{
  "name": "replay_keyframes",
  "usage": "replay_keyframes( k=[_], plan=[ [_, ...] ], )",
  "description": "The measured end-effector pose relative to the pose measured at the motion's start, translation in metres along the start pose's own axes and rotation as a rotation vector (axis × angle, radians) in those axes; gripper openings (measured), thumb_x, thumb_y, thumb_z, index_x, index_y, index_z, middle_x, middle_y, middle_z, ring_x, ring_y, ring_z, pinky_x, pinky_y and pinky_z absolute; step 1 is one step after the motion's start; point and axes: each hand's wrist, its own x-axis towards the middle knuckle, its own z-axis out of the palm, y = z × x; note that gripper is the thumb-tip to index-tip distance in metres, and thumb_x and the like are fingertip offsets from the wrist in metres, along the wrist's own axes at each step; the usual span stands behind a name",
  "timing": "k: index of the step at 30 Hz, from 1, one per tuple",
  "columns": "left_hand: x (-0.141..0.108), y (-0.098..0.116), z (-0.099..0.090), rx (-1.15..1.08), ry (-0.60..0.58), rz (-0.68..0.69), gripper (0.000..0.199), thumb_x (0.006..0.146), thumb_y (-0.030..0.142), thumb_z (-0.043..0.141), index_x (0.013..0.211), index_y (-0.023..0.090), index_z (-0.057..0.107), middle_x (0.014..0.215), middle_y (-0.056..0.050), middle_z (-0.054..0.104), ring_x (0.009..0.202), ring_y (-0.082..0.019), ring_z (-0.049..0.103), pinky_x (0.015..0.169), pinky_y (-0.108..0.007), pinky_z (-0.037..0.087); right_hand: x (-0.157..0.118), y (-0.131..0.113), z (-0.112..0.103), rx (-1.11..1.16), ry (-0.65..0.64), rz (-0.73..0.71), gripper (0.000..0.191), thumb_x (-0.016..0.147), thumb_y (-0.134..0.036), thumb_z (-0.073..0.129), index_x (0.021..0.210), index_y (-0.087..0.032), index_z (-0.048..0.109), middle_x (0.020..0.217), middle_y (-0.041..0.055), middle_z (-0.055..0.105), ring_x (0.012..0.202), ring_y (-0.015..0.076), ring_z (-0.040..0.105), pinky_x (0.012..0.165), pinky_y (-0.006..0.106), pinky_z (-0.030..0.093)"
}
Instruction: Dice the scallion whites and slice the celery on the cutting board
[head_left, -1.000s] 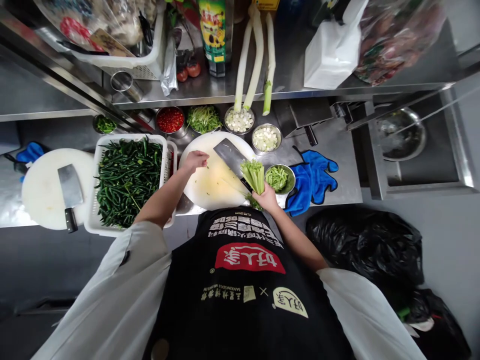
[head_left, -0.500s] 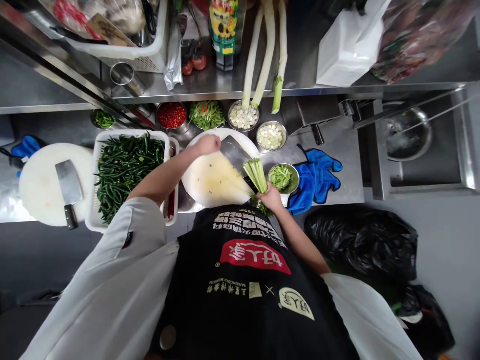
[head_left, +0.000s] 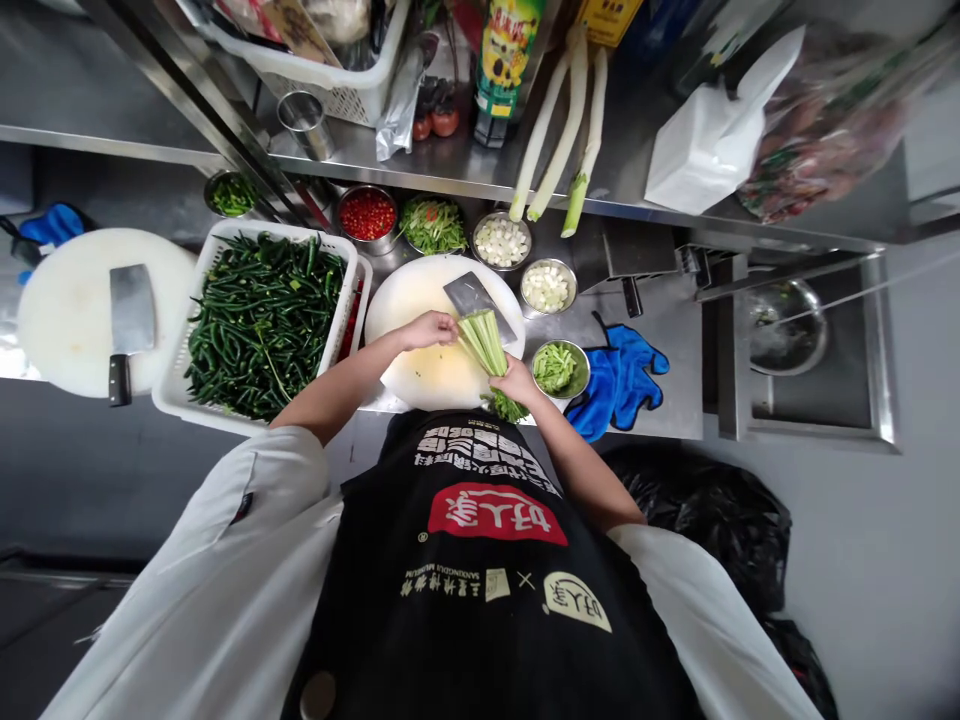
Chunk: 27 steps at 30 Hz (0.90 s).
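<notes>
My right hand (head_left: 517, 382) is closed round the lower part of a bunch of pale green celery stalks (head_left: 481, 338). The celery leaves (head_left: 505, 404) hang below that hand, by the apron. At the bunch's left side, my left hand (head_left: 433, 330) has its fingers drawn together in a pinch on the edge of the celery. Both hands are over a round white cutting board (head_left: 405, 290). A cleaver (head_left: 472, 292) lies flat on the board behind the celery, its handle hidden. Small green bits and a yellowish wet patch mark the board.
Left of the board stands a white basket of green chilies (head_left: 262, 320). Bowls of chopped red chili (head_left: 367, 215), white scallion pieces (head_left: 502, 242) and cut celery (head_left: 555, 368) surround it. Blue gloves (head_left: 622, 375) lie at right. Another cleaver (head_left: 132, 310) rests far left. Leeks (head_left: 555, 130) overhang the shelf.
My left hand has moved right and toward me, from the board's left side to the celery. The bunch in my right hand has moved left over the board. The whole view has shifted and turned slightly.
</notes>
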Motion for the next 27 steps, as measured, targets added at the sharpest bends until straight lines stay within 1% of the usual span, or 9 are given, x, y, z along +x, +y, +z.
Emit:
replay_keyframes(
  k=[2,4,7,13,16,19,22,25,27],
  plan=[
    [-0.007,0.009,0.0,-0.191,0.006,-0.038,0.018,0.068,0.019,0.09,0.079,0.016,0.076,0.078,-0.009,0.073,0.067,-0.017,0.065,0.065,-0.028,0.05,0.004,-0.009,0.003,0.109,-0.028,-0.032,0.053,0.062,-0.024,0.07,0.114,-0.018,0.068,0.104,0.0029,0.078,0.091,0.0231,0.072,0.089,0.037,0.061],
    [-0.01,0.017,0.003,-0.349,0.08,-0.056,0.026,0.07,0.026,0.095,0.078,0.014,0.073,0.074,-0.008,0.072,0.063,-0.014,0.064,0.062,-0.026,0.048,0.006,-0.017,0.006,0.23,-0.087,-0.04,0.051,0.06,-0.025,0.073,0.11,-0.019,0.068,0.103,0.0041,0.077,0.091,0.0235,0.073,0.087,0.038,0.062],
    [-0.011,0.023,0.013,-0.522,0.245,-0.056,0.035,0.072,0.033,0.097,0.079,0.015,0.068,0.07,-0.005,0.068,0.061,-0.012,0.062,0.059,-0.023,0.046,0.008,-0.027,0.012,0.345,-0.164,0.008,0.047,0.058,-0.029,0.079,0.102,-0.019,0.067,0.093,0.0035,0.076,0.084,0.0237,0.072,0.081,0.039,0.062],
    [-0.023,0.007,0.053,-0.671,0.683,0.001,0.032,0.084,0.038,0.087,0.088,0.018,0.062,0.078,-0.001,0.068,0.069,-0.011,0.064,0.073,-0.025,0.052,0.014,-0.044,0.02,0.382,-0.085,0.018,0.041,0.06,-0.032,0.077,0.097,-0.02,0.065,0.084,0.0014,0.072,0.078,0.0217,0.069,0.074,0.035,0.06],
    [-0.034,-0.001,0.078,-0.599,0.615,-0.016,0.036,0.084,0.045,0.087,0.093,0.017,0.066,0.093,-0.008,0.074,0.083,-0.016,0.07,0.079,-0.029,0.053,0.017,-0.056,0.028,0.368,-0.047,-0.01,0.041,0.06,-0.031,0.074,0.099,-0.019,0.066,0.087,0.0016,0.072,0.079,0.021,0.067,0.074,0.034,0.058],
    [-0.034,0.003,0.095,-0.569,0.519,0.064,0.047,0.077,0.046,0.092,0.106,0.016,0.069,0.116,-0.015,0.076,0.106,-0.024,0.072,0.088,-0.033,0.056,0.018,-0.066,0.045,0.322,-0.025,-0.045,0.042,0.061,-0.029,0.069,0.102,-0.021,0.065,0.088,0.0003,0.072,0.079,0.0206,0.066,0.073,0.033,0.058],
    [-0.027,0.015,0.098,-0.552,0.619,0.153,0.052,0.078,0.043,0.091,0.116,0.018,0.067,0.123,-0.014,0.074,0.111,-0.026,0.071,0.092,-0.035,0.056,0.015,-0.074,0.062,0.324,-0.021,-0.052,0.041,0.06,-0.028,0.066,0.101,-0.022,0.063,0.086,-0.0009,0.07,0.077,0.0205,0.065,0.073,0.033,0.058],
    [-0.028,0.026,0.09,-0.505,0.781,0.212,0.04,0.087,0.043,0.082,0.115,0.02,0.065,0.121,-0.01,0.074,0.112,-0.024,0.069,0.094,-0.033,0.054,0.01,-0.078,0.069,0.387,-0.019,-0.066,0.042,0.061,-0.03,0.069,0.102,-0.022,0.063,0.091,0.0014,0.072,0.083,0.0223,0.068,0.077,0.034,0.059],
    [-0.034,0.032,0.083,-0.475,0.83,0.263,0.029,0.089,0.041,0.078,0.108,0.021,0.066,0.116,-0.008,0.074,0.112,-0.023,0.067,0.095,-0.032,0.053,0.005,-0.078,0.067,0.413,-0.034,-0.087,0.044,0.063,-0.034,0.069,0.106,-0.021,0.062,0.097,0.0037,0.074,0.087,0.0233,0.069,0.081,0.035,0.059]
  ],
)
